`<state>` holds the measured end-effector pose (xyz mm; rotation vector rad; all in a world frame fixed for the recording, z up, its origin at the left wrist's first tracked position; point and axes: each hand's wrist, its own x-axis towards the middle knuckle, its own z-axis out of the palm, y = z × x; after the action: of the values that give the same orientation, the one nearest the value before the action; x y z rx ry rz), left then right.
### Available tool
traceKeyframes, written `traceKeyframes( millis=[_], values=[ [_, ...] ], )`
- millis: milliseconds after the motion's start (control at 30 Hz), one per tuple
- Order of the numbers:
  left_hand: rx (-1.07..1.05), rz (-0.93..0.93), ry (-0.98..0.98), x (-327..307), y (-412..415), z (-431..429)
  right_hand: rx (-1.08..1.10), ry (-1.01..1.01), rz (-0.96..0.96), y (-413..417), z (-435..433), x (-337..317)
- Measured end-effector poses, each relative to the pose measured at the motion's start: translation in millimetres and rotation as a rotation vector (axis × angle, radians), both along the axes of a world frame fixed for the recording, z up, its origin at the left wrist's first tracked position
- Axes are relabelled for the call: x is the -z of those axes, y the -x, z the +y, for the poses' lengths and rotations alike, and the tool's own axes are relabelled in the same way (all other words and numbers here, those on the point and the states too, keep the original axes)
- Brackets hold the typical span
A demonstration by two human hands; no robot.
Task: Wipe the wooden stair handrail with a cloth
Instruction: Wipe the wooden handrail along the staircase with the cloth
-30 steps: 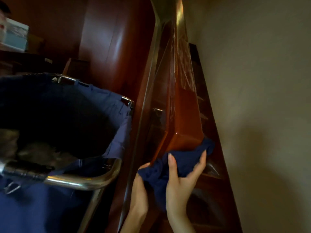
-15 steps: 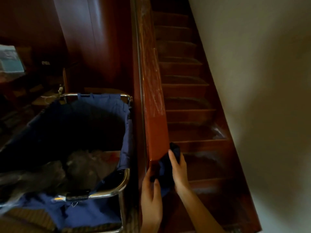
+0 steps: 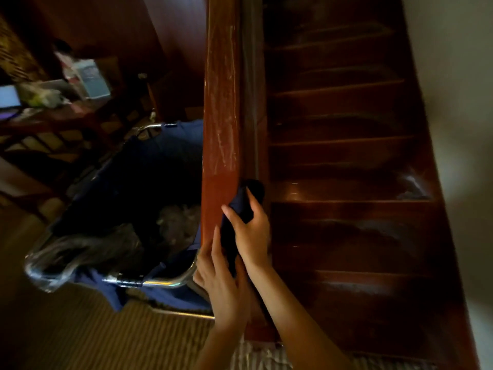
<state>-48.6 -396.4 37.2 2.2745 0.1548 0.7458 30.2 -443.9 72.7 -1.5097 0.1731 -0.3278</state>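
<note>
A striped carpet floor [image 3: 80, 340] carries a blue-bagged cart [image 3: 165, 283].

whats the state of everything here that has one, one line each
handrail: streaked with whitish marks above the cloth, glossy beside it
cloth: bunched, pressed on the handrail's right edge
right hand: grips the cloth
left hand: fingers straight, resting at the handrail's lower end
cart bag: open, crumpled clear plastic inside
</note>
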Motion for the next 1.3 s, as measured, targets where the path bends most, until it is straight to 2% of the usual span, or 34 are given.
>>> traceKeyframes(
  millis=[100,167,233,300,400,533,633,700,800,867,933,1167,1300],
  values=[
    [-0.084,-0.104,0.026,-12.4,-19.8,-4.1,0.058,0.239,-0.042,-2.0,-7.9,0.1],
    [-0.121,-0.167,0.012,-13.6,-28.9,-0.5,0.022,0.373,-0.001,1.1,-16.3,7.1],
    [-0.146,-0.185,0.045,-16.7,-34.7,0.0,-0.105,0.26,0.067,8.7,-19.5,10.0],
    [-0.176,-0.162,0.102,-19.0,-39.4,-2.1,-0.119,0.145,0.051,15.0,-19.1,12.7],
    [-0.225,-0.239,0.131,-26.5,-42.9,2.0,-0.102,0.132,-0.026,25.4,-20.4,15.8],
    [-0.241,-0.284,0.144,-38.9,-50.3,11.0,-0.22,0.027,-0.037,30.6,-30.3,27.6],
    [-0.124,-0.222,0.026,-27.2,-43.9,-0.9,-0.196,0.099,-0.094,28.6,-34.4,30.5],
    [-0.006,-0.154,-0.088,-9.7,-31.4,-10.3,-0.17,0.064,-0.123,30.9,-34.3,30.2],
    [-0.067,-0.035,-0.303,9.4,-21.0,-8.0,-0.304,-0.175,-0.026,33.5,-33.2,32.6],
    [-0.155,-0.049,-0.398,12.5,-23.2,-6.7,-0.389,-0.357,0.033,30.6,-36.4,33.8],
    [-0.151,-0.094,-0.398,10.0,-30.0,-8.2,-0.428,-0.441,0.031,22.5,-40.0,29.7],
    [-0.058,-0.092,-0.379,-17.2,-73.0,-5.8,-0.442,-0.427,0.002,-40.3,-50.3,-5.9],
    [-0.055,-0.09,-0.422,-16.5,-73.9,-8.1,-0.526,-0.472,-0.019,-14.9,-58.1,16.2]
  ],
)
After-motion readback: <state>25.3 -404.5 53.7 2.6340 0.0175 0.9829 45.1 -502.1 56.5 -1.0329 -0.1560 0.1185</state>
